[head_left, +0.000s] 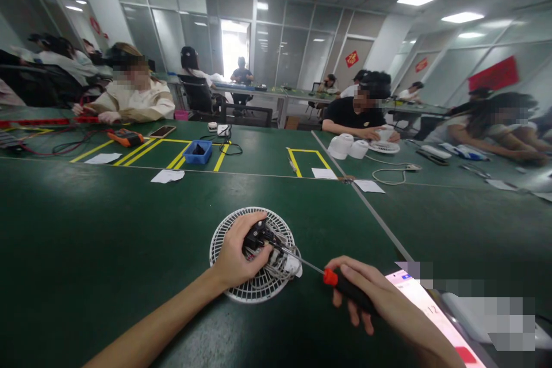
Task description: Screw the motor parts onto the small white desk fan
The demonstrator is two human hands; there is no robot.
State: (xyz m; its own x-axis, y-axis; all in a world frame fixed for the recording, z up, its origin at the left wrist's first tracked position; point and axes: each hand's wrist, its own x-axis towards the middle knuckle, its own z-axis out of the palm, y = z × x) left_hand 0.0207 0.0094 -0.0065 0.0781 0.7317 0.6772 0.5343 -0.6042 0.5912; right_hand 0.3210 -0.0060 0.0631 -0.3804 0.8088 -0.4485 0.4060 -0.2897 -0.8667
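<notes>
A round white fan grille (219,233) lies on the green table in front of me. On its middle sits a black motor unit (257,234) with wires and white parts around it. My left hand (239,250) is closed around the motor unit, thumb and fingers on either side. In my right hand (360,290) is a screwdriver (330,277) with a black and red handle, gripped from the right. Its long metal shaft slants up and left, and its tip reaches the motor unit. Exactly where the tip rests is hard to make out.
A lit screen (425,305) lies beside my right forearm. Farther off are a blue bin (198,152), an orange multimeter (126,138), a phone (163,131), paper slips (168,176) and white fan parts (340,146). Several people work at the tables beyond.
</notes>
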